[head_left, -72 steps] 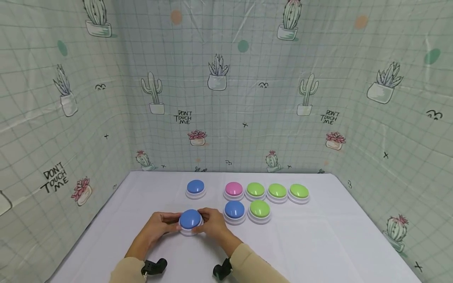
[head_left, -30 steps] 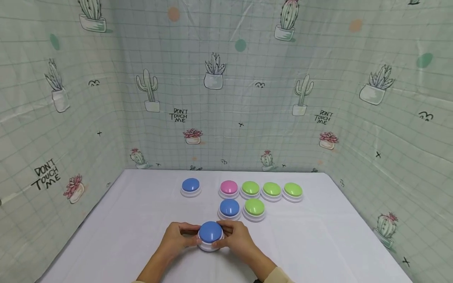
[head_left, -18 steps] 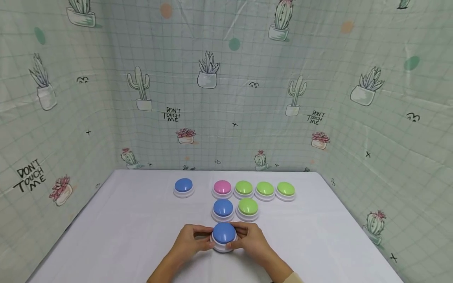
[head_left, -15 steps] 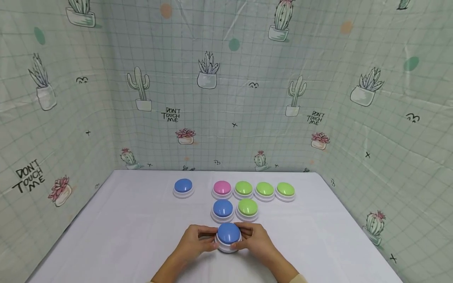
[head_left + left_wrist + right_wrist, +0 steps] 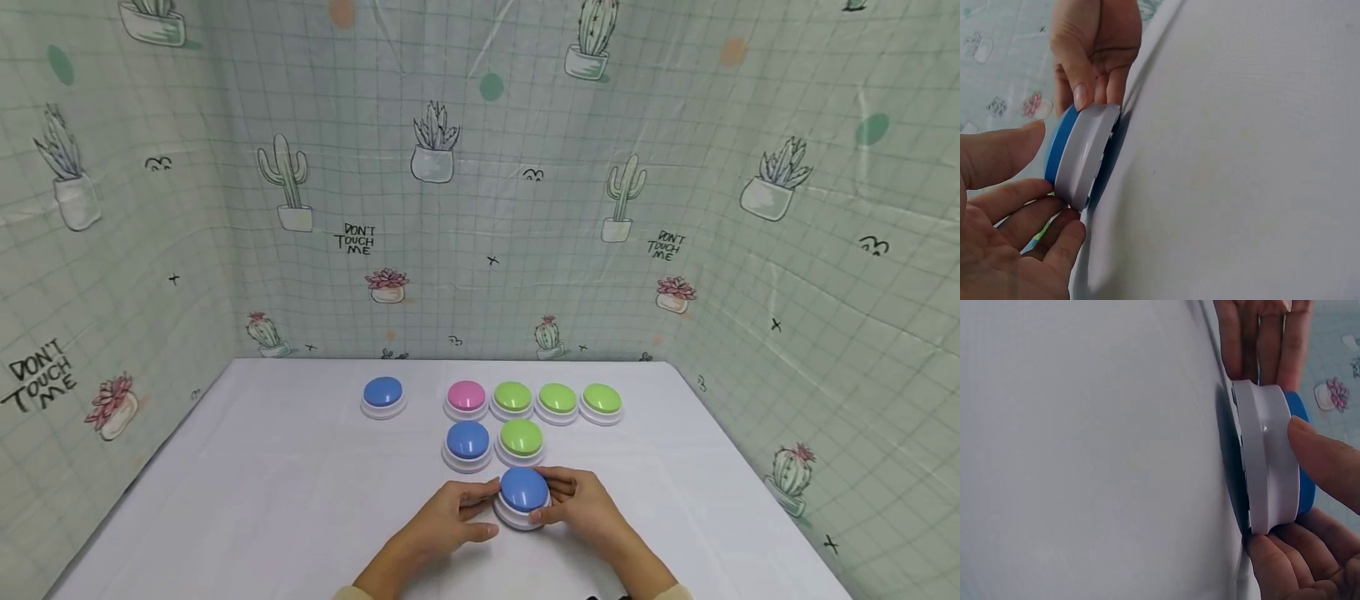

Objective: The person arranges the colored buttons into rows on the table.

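Observation:
A blue push button (image 5: 523,490) with a round white base is pinched in my right hand (image 5: 588,508), thumb at its near rim and fingers behind. Seen from the right wrist, the button (image 5: 1272,456) has its base close over the white cloth, with a dark shadow gap under it. My left hand (image 5: 450,521) is at the button's left side; in the left wrist view its thumb (image 5: 1010,150) stands away from the button while its fingertips stay at the rim. Just beyond are another blue button (image 5: 467,442) and a green button (image 5: 521,439), side by side.
In the back row stand a pink button (image 5: 467,398) and three green buttons (image 5: 557,400) side by side. A lone blue button (image 5: 383,394) is farther left. The white-covered table (image 5: 262,500) meets a cactus-print cloth wall (image 5: 480,208) behind and at both sides.
Both hands have carried the blue button rightward, from left of the front blue button to in front of the green one. The left thumb has come off it. The head view has shifted slightly.

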`<state>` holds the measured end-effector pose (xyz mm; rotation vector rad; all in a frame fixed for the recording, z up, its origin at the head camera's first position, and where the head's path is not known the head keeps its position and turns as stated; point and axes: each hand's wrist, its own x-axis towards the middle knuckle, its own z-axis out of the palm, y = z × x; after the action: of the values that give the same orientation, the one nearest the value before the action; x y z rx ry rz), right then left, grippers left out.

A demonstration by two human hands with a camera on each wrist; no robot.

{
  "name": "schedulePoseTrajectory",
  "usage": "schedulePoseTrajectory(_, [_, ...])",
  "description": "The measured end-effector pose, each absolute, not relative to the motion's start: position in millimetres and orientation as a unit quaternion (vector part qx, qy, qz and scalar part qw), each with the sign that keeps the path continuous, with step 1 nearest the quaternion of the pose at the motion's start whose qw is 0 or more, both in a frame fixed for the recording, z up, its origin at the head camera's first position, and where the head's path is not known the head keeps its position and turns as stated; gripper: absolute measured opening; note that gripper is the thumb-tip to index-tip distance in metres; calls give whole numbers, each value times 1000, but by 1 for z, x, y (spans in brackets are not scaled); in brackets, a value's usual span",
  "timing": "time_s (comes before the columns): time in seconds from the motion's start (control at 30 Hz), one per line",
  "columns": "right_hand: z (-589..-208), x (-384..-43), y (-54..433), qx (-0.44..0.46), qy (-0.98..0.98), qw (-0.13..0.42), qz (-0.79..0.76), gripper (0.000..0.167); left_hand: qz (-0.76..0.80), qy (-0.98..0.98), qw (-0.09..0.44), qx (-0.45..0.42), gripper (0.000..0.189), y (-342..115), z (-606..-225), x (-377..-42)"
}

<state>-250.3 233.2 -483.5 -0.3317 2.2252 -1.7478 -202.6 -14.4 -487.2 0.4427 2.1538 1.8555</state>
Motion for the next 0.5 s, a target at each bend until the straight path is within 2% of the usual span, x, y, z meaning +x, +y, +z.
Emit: schedulePoseTrajectory(0.5, [-484,-271,273,-57,798,110,-590,73,663,728,91,149,70,47,-491,-215])
